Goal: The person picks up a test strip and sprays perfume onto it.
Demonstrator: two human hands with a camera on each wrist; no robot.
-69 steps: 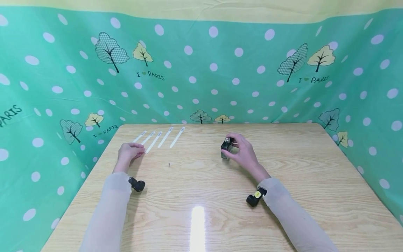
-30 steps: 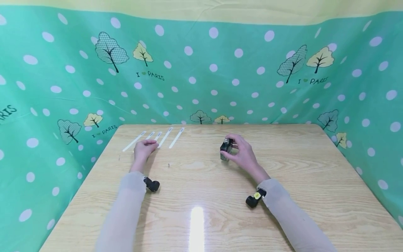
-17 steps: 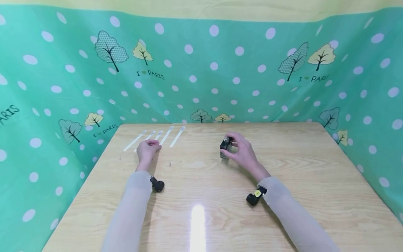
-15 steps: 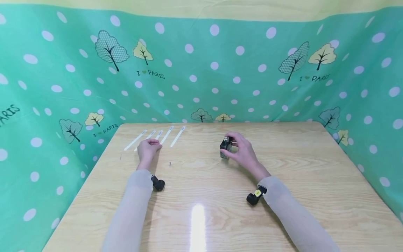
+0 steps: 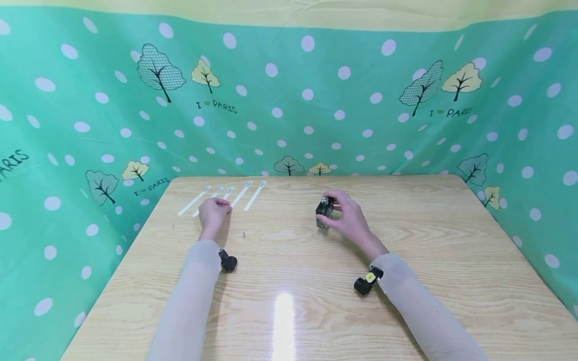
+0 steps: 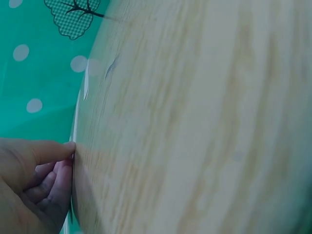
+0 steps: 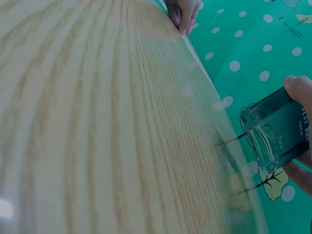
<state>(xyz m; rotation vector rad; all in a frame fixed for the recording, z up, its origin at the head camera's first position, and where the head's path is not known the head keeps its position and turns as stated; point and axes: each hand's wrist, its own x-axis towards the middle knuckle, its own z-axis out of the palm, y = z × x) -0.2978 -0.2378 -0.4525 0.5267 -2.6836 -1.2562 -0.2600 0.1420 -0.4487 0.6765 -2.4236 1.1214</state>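
My right hand (image 5: pixel 349 218) has its grip curled round a small square bottle of dark glass with a silvery neck (image 5: pixel 324 212), thumb and fingers closed on its sides, holding it upright just above or on the pale wood-grain worktop (image 5: pixel 298 281); I cannot tell which. The right wrist view shows the same bottle (image 7: pixel 275 129) pinched between my fingertips, printed lettering on its face.

My left hand (image 5: pixel 213 213) rests at the near end of a row of five thin white paper strips (image 5: pixel 239 195) lying side by side toward the far left of the worktop. Its fingers are loosely curled, tips down on one of the middle strips; from the left wrist view the thumb and fingers (image 6: pixel 53 170) seem to be closing on a strip's edge, though whether it is truly pinched I cannot tell.

I judge this to be the picking-up of one strip while the bottle waits ready. The next move calls for a clean pinch on a single flat strip without dragging its neighbours, then bringing it over toward the bottle.
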